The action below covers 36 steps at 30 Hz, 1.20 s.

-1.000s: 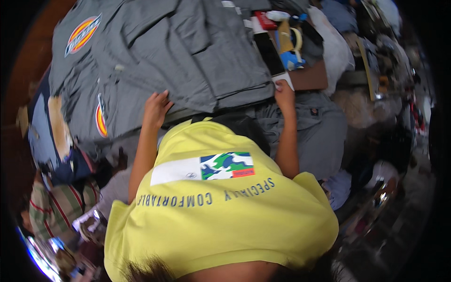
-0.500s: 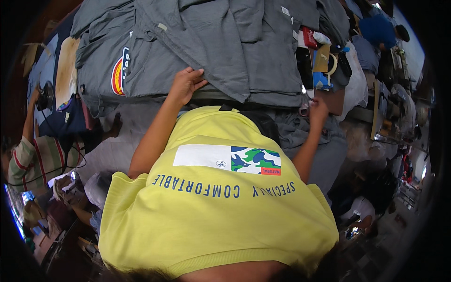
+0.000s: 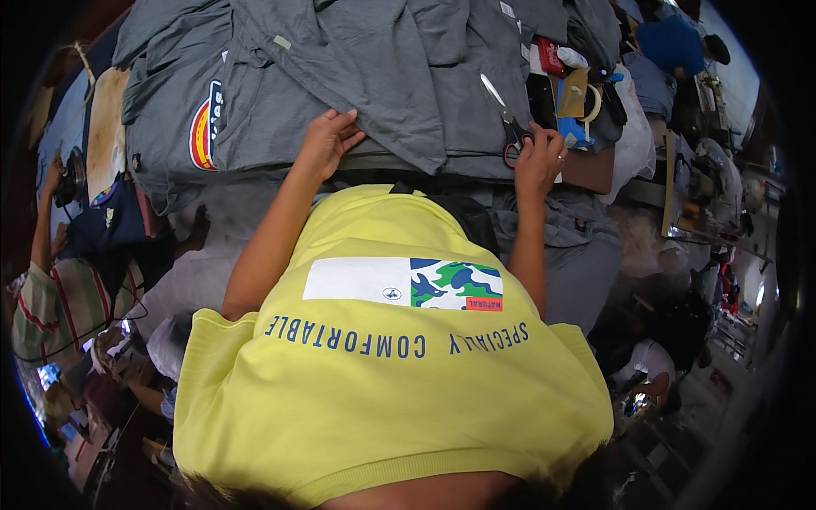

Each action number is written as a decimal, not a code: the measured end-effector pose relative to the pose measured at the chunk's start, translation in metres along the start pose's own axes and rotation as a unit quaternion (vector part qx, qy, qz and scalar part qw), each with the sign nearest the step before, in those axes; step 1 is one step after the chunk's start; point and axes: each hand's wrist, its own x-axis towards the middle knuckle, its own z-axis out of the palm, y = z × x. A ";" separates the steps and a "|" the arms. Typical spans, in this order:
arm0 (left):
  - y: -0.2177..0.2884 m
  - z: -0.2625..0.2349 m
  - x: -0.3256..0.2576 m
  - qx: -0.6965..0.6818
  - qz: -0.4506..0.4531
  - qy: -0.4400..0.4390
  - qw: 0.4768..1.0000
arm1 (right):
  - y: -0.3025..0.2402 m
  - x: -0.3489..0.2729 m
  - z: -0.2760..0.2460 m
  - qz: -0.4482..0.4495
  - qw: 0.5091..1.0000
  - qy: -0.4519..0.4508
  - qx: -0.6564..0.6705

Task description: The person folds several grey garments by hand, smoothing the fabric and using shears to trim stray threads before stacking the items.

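Observation:
A layered pile of dark grey garments [image 3: 374, 76] spreads in front of me, with a folded-over flap crossing its middle. At the near edge of that flap my left hand [image 3: 327, 146] is closed, its fingers bent around the cloth. My right hand [image 3: 537, 161] grips a pair of scissors [image 3: 503, 119] with black-and-red handles over the pile's right side. The blades point away and slightly left, above the cloth and apart from the flap. On the left of the pile shows a round red-and-yellow emblem [image 3: 202, 132].
Right of the pile lie a tape roll [image 3: 592, 106], a red packet [image 3: 548, 55] and a brown flat box [image 3: 588, 170]. At left, another person's hand [image 3: 55, 174] holds an iron [image 3: 75, 178] beside a padded board [image 3: 106, 127]. Other people sit at far right and lower left.
My right hand has risen from beside the table edge onto the pile's right side, bringing the scissors into plain view. The left hand stays at the flap.

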 end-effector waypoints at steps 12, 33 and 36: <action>0.010 -0.001 0.001 -0.017 0.032 0.012 0.999 | -0.001 0.000 -0.018 0.116 0.975 -0.186 0.045; 0.010 0.010 -0.007 -0.042 0.045 -0.017 0.998 | -0.125 -0.013 -0.004 -0.067 0.920 -0.265 0.281; 0.013 0.012 -0.009 -0.045 0.046 -0.019 0.998 | -0.127 -0.012 -0.005 -0.069 0.921 -0.277 0.265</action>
